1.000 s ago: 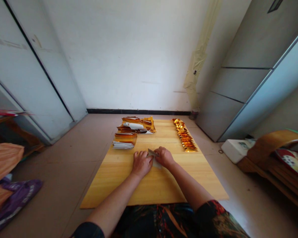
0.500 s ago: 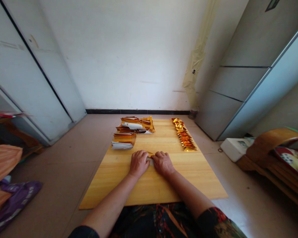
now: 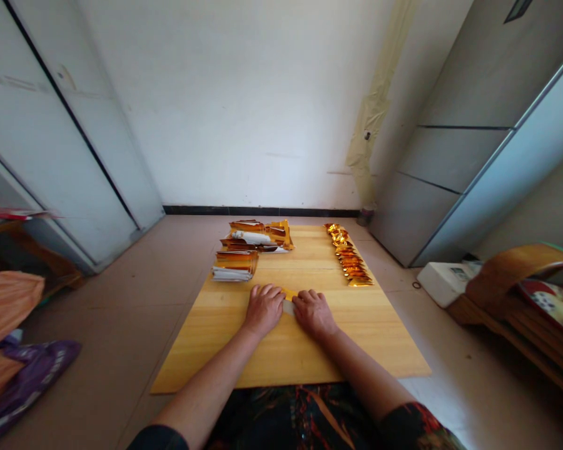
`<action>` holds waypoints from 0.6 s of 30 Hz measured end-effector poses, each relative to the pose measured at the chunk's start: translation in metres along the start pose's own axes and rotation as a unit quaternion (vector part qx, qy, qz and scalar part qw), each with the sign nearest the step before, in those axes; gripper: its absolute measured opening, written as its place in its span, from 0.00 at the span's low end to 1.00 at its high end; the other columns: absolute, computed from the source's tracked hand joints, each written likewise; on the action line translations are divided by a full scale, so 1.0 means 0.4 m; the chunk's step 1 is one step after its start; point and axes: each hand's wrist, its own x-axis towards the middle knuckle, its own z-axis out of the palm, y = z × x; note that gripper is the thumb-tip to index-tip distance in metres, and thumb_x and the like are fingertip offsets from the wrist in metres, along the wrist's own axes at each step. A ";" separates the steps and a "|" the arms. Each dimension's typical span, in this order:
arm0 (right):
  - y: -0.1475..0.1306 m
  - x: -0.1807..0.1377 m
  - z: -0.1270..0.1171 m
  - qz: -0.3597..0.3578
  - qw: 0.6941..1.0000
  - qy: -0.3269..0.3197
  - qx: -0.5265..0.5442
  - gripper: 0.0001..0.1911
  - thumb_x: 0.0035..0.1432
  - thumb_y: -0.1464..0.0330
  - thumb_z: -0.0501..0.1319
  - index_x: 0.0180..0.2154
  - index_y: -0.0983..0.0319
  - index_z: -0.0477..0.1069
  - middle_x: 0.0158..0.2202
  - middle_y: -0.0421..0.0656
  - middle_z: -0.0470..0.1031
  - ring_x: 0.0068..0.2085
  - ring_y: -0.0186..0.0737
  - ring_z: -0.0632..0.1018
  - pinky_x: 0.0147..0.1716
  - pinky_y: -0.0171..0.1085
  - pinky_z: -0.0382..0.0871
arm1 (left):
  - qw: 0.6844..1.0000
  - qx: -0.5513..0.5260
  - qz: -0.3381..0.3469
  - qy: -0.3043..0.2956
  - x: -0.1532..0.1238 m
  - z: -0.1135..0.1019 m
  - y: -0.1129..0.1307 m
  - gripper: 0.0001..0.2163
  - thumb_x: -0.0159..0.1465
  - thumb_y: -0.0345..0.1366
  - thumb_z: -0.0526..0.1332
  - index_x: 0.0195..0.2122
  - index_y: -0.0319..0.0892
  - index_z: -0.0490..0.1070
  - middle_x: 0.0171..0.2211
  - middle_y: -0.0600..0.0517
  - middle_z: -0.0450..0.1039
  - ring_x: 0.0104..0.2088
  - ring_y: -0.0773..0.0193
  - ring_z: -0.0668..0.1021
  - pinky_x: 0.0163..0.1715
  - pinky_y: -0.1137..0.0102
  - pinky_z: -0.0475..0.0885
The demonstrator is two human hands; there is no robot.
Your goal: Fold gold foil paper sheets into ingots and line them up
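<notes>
Between my hands, on the wooden board, lies a small sheet of gold foil paper (image 3: 288, 307), its pale side partly showing and a gold strip along the far edge. My left hand (image 3: 263, 309) has its fingers curled down on the sheet's left end. On the right end, my right hand (image 3: 315, 312) presses with bent fingers. Both hands cover much of the sheet, so its full shape is hidden. Beyond my left hand are stacks of gold-and-white foil sheets (image 3: 234, 265). A row of folded shiny gold foil pieces (image 3: 351, 262) runs along the far right.
The light wooden board (image 3: 356, 350) sits low over a tiled floor, with a white wall (image 3: 244, 112) behind it. A grey fridge (image 3: 431, 187) and a wooden seat (image 3: 507, 294) are to the right. Orange and purple bags (image 3: 32, 369) lie at the left.
My hands have moved slightly apart, and more of the foil paper shows between them. The stacks and the row of folded pieces stay put.
</notes>
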 end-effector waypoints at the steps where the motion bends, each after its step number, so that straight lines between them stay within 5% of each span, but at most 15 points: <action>1: 0.008 -0.011 -0.002 0.001 1.000 0.002 0.003 0.10 0.63 0.67 0.52 0.42 0.57 0.70 0.43 0.45 0.71 0.44 0.41 0.68 0.40 0.38 0.56 | 1.000 -0.001 -0.002 -0.001 0.000 0.000 0.001 0.12 0.62 0.31 0.54 0.43 0.49 0.73 0.48 0.50 0.74 0.52 0.57 0.69 0.54 0.54 0.55; 9: 0.079 -0.060 -0.013 0.032 0.994 0.052 0.096 0.13 0.63 0.68 0.51 0.40 0.58 0.74 0.40 0.44 0.73 0.42 0.39 0.69 0.43 0.36 0.59 | 1.000 -0.014 -0.007 0.000 0.001 0.000 0.004 0.11 0.61 0.30 0.55 0.41 0.49 0.73 0.47 0.51 0.74 0.51 0.57 0.70 0.55 0.53 0.53; 13: 0.094 -0.034 0.000 0.070 0.988 0.077 0.117 0.16 0.61 0.73 0.51 0.48 0.60 0.71 0.47 0.47 0.72 0.46 0.40 0.69 0.46 0.37 0.61 | 1.000 -0.011 -0.007 -0.010 0.001 -0.002 0.005 0.14 0.61 0.29 0.54 0.45 0.51 0.71 0.47 0.50 0.74 0.51 0.57 0.69 0.55 0.53 0.52; 18: 0.062 -0.013 0.004 0.063 0.992 0.054 0.098 0.18 0.62 0.64 0.53 0.52 0.55 0.68 0.56 0.44 0.67 0.53 0.45 0.66 0.48 0.43 0.62 | 0.999 -0.003 0.010 -0.032 0.003 -0.011 0.005 0.19 0.62 0.29 0.53 0.51 0.58 0.67 0.47 0.51 0.73 0.49 0.56 0.70 0.53 0.51 0.52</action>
